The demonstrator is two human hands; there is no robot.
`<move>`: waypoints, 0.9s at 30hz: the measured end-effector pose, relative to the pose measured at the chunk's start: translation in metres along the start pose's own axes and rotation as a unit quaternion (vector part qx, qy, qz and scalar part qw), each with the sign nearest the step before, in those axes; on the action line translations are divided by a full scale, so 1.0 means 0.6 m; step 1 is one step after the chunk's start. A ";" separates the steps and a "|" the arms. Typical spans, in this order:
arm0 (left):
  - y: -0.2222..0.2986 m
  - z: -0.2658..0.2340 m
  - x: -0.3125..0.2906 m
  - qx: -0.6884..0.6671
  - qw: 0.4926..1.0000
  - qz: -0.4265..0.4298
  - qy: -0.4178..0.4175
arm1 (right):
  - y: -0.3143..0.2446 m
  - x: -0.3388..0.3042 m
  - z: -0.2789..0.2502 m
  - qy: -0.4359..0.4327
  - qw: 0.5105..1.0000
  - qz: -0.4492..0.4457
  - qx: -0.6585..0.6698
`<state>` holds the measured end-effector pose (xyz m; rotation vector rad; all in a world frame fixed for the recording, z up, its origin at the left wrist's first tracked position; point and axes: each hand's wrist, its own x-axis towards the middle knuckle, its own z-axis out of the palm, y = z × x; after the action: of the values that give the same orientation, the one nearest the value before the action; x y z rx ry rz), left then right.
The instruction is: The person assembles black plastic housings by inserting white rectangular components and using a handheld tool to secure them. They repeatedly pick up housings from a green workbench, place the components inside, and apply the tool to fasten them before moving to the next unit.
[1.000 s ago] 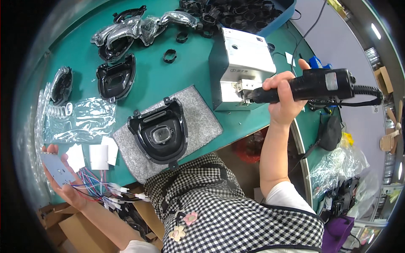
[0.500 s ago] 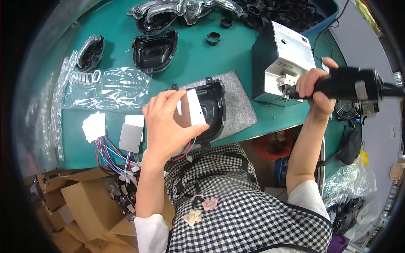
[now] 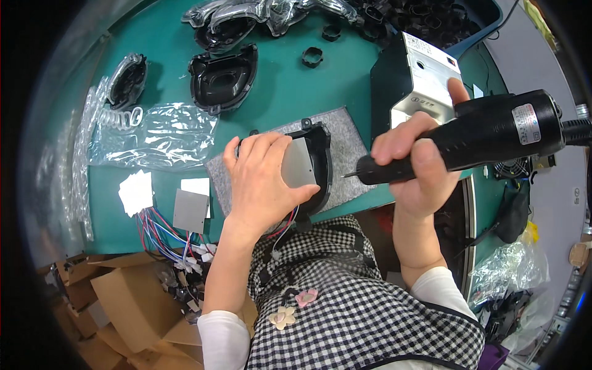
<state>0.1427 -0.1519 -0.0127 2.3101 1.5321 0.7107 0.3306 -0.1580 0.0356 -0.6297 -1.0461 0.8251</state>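
My left hand [image 3: 256, 185] grips a flat grey square panel [image 3: 298, 165] by its edges, thumb on the near right corner. The panel lies in or just over a black moulded housing [image 3: 322, 148], its red and white wires hanging toward my apron. Under the housing is a grey felt mat [image 3: 353, 148]. My right hand [image 3: 418, 176] is wrapped round a black electric screwdriver [image 3: 478, 139]. Its thin bit points left, short of the housing's right rim. Whether a screw sits on the tip is too small to tell.
A box-shaped metal machine [image 3: 425, 77] stands behind my right hand. At left lie more wired panels [image 3: 191, 209], a clear plastic bag [image 3: 160, 135] and another black housing [image 3: 222, 80]. A blue bin [image 3: 478, 31] of black rings is at the far right; cardboard boxes [image 3: 132, 302] stand lower left.
My right hand has brought the screwdriver away from the machine's front, left and nearer to the housing. The panel under my left hand has shifted slightly right and now looks flatter and less bright.
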 end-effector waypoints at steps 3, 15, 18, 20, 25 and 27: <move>0.000 0.002 0.001 -0.007 1.000 -0.005 -0.006 | 0.022 -0.001 0.024 -0.015 0.998 -0.003 0.061; -0.001 0.008 0.000 -0.023 1.000 -0.008 -0.017 | 0.063 0.014 0.032 -0.119 0.989 0.025 -0.082; -0.003 0.011 0.000 -0.029 0.999 -0.012 -0.015 | 0.066 0.016 0.040 -0.126 0.989 0.078 -0.020; -0.002 0.010 0.000 -0.033 0.999 -0.009 -0.015 | 0.063 0.018 0.045 -0.115 0.986 0.114 0.032; -0.003 0.014 -0.002 -0.023 1.000 0.000 0.000 | 0.072 0.018 0.031 -0.170 0.972 0.143 0.074; -0.009 0.021 -0.001 -0.004 1.000 0.007 0.009 | 0.078 0.018 0.026 -0.188 0.967 0.146 0.087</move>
<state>0.1451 -0.1500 -0.0261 2.3180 1.5193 0.7424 0.3060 -0.1223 0.0102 -0.4916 -1.2214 1.3174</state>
